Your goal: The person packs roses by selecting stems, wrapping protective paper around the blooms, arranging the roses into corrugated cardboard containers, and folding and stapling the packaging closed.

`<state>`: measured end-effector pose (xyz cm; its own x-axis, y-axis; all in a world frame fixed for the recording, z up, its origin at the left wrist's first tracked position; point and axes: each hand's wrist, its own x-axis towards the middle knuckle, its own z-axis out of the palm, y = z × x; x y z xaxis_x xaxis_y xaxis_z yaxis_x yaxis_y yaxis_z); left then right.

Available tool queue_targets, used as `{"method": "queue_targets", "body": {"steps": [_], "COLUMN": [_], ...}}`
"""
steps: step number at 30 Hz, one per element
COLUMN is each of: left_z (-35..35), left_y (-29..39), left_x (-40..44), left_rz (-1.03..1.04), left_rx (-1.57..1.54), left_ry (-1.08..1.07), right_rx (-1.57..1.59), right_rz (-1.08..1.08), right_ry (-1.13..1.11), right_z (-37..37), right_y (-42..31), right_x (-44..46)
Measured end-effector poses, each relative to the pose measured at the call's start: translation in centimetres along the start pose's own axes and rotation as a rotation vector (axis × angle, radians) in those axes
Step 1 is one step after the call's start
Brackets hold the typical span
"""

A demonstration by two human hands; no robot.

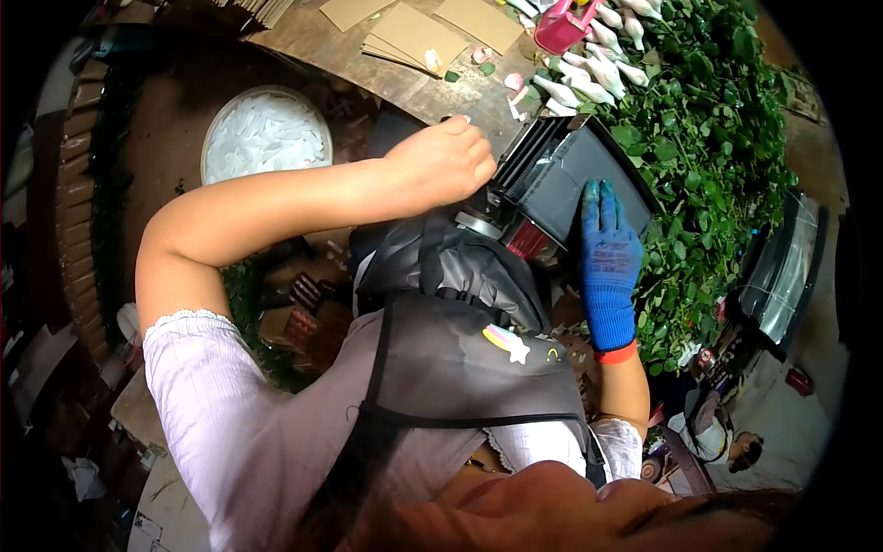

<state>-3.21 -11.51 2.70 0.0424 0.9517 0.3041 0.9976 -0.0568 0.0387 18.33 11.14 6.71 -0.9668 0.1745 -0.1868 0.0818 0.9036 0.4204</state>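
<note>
My left hand [443,158] is bare and closed, its back toward the camera, beside the slatted edge of a black box-like device [584,161]. Whatever its curled fingers hold, if anything, is hidden. A blue glove with darker, greenish fingertips covers my right hand [610,237]. Its fingers lie flat and straight on the device's dark grey panel. Below the panel, a red part [528,240] and a round metal part [479,224] show near my apron [469,359].
Cardboard pieces [414,41] lie on a wooden table [354,66]. White-wrapped flower heads [589,74] and a pink container [563,28] sit beside leafy stems [708,184] on the right. A round tub [267,138] of white scraps stands at left.
</note>
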Motion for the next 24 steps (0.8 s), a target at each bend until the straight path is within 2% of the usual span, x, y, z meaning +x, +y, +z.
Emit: {"method": "queue_targets", "body": {"steps": [4, 8, 12, 15, 16, 19, 20, 23, 24], "left_z": [0.8, 2.3, 4.1, 5.5, 6.2, 8.2, 8.9, 9.3, 9.5], "left_y": [-1.1, -3.6, -6.5, -9.1, -9.2, -10.2, -10.6, -10.6, -10.9], "left_x": [1.4, 2.2, 3.0, 3.6, 3.9, 6.1, 7.1, 9.4, 9.9], "left_rz": [0.111, 0.050, 0.340, 0.174, -0.010, -0.059, 0.019, 0.063, 0.036], "left_rx": [0.055, -0.103, -0.140, -0.030, 0.025, 0.033, 0.033, 0.014, 0.018], "left_ry": [-0.003, -0.301, 0.066, 0.157, 0.124, 0.206, 0.242, 0.148, 0.037], "right_rx": [0.022, 0.006, 0.030, 0.069, 0.070, 0.092, 0.095, 0.134, 0.146], "right_rz": [0.015, 0.004, 0.005, 0.003, 0.007, 0.012, 0.014, 0.024, 0.025], "right_ry": [0.028, 0.020, 0.051, 0.094, 0.096, 0.108, 0.100, 0.076, 0.077], "right_z": [0.4, 0.3, 0.0, 0.1, 0.0, -0.1, -0.2, -0.3, -0.2], "right_y": [-0.1, -0.1, -0.1, 0.0, 0.0, -0.1, -0.1, -0.1, -0.1], "right_x": [-0.1, -0.2, -0.2, -0.1, -0.1, 0.0, 0.0, -0.1, -0.1]}}
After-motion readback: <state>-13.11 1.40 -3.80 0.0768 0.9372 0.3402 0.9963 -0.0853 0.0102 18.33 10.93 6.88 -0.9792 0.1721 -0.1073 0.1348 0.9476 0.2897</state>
